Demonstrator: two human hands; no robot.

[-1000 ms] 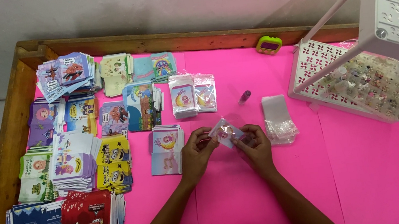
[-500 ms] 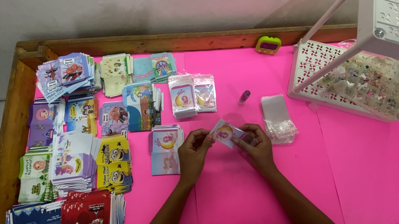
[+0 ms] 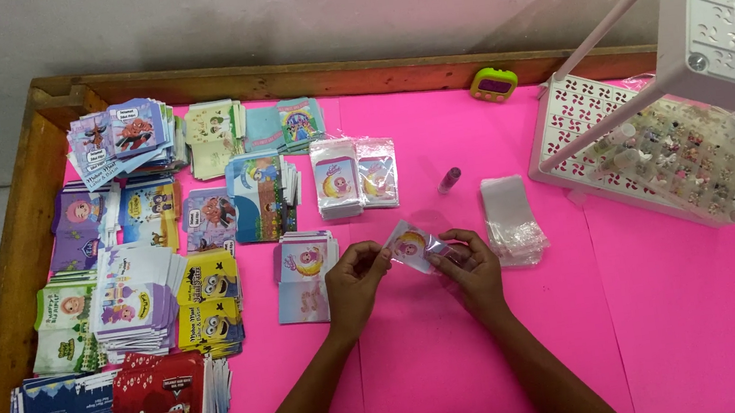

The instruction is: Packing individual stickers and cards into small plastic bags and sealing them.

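Hands | left hand and right hand both pinching small clear packet | just left of clear bag stack

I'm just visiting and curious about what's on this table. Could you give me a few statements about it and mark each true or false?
1. Both hands hold one small clear packet with a picture card inside. True: the left hand and right hand pinch it from either side.
2. The table covering is blue. False: it is bright pink.
3. A stack of empty clear sleeves lies just beyond the right hand. True.
4. The white perforated rack stands at the table's left edge. False: it stands on the right.
5. The stacks of printed cards lie mostly on the left. True.
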